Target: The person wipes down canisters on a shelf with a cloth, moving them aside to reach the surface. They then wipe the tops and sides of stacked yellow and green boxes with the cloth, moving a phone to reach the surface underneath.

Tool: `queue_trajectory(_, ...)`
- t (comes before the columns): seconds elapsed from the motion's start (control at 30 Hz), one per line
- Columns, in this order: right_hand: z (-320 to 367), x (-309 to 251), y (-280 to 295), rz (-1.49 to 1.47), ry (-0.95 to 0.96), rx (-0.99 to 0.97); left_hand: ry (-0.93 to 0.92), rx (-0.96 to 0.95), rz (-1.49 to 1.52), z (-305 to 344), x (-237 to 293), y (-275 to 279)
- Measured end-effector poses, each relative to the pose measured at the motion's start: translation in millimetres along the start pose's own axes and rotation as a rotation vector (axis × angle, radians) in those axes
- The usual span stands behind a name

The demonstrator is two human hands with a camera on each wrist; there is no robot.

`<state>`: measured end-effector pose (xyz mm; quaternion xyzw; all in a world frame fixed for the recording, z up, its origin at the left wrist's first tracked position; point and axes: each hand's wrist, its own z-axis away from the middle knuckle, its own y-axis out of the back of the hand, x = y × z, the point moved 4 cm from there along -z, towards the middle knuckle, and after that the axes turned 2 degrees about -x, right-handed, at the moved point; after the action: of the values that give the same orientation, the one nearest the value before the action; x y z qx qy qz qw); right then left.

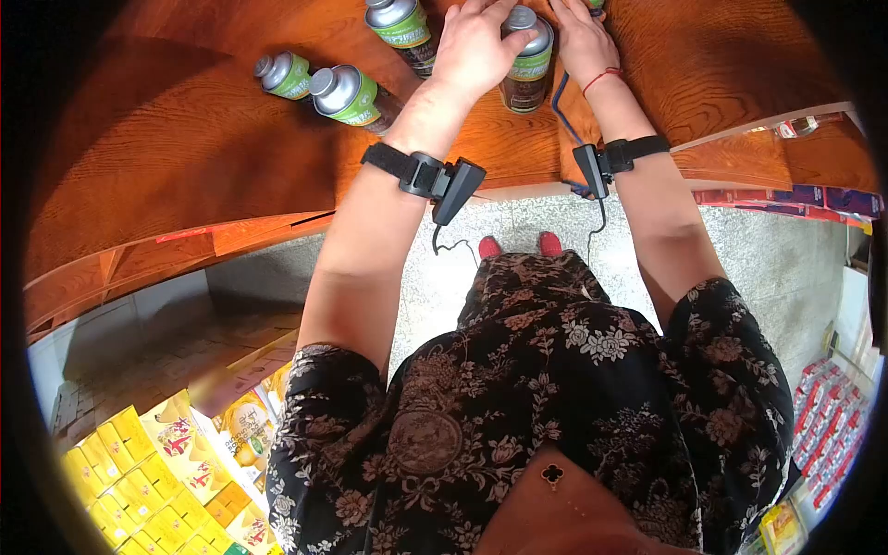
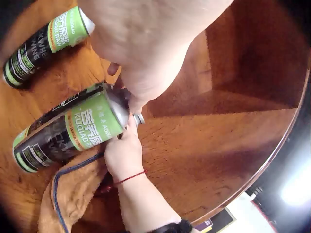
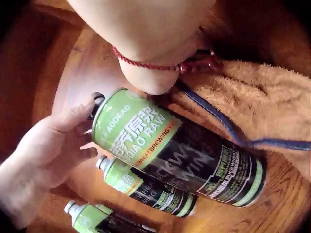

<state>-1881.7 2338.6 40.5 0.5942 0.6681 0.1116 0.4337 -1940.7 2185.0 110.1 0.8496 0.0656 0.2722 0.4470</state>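
A green and black can (image 1: 529, 79) with a grey cap stands between the two hands. My left hand (image 1: 476, 51) is at its top; in the right wrist view the left thumb lies at the cap and the fingers (image 3: 87, 154) bend behind the can (image 3: 177, 153). On the other side, my right hand (image 1: 587, 46), with a red string at the wrist, lies close against the can's upper part; the left wrist view shows that hand (image 2: 124, 153) reaching up beside the cap, its fingertips partly hidden. Below the right wrist lies a brown cloth (image 3: 262, 97) with a blue edge.
Several similar cans stand on the wooden table (image 1: 185, 157) to the left, one nearest (image 1: 347, 92) and one farther back (image 1: 402, 26). Shelving runs under the table's front edge. Yellow boxes (image 1: 139, 481) are at lower left, red packs (image 1: 828, 416) at lower right.
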Motion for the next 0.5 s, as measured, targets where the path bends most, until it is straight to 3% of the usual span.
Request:
queue_trajectory(0.17, 8.0, 9.1, -9.2, -0.194, -0.095, -0.030, 0.001, -0.042, -0.034, 0.0, -0.3, 1.6)
queue_trajectory(0.23, 31.5, 46.9, -48.7, 0.093, -0.279, -0.285, -0.001, -0.051, -0.031, 2.1, 0.4, 3.1)
queue_trajectory(0.27, 43.5, 55.3, -64.3, 0.105, -0.378, -0.323, 0.017, -0.074, -0.032, 1.3, 0.2, 4.2)
queue_trajectory(0.37, 85.8, 113.3, -132.4, 0.133, -0.205, -0.509, 0.041, -0.101, -0.048, 2.2, -1.8, 3.3)
queue_trajectory(0.4, 81.7, 102.3, -121.6, 0.130, -0.201, -0.515, 0.038, -0.104, -0.062, 2.1, -3.9, 2.9)
queue_trajectory(0.47, 67.7, 76.8, -79.2, -0.363, -0.547, -0.417, 0.048, -0.115, -0.062, 2.4, -5.5, 3.4)
queue_trajectory(0.5, 61.8, 73.0, -69.8, -0.515, -0.521, -0.165, 0.049, -0.127, -0.060, 3.3, -5.5, 2.3)
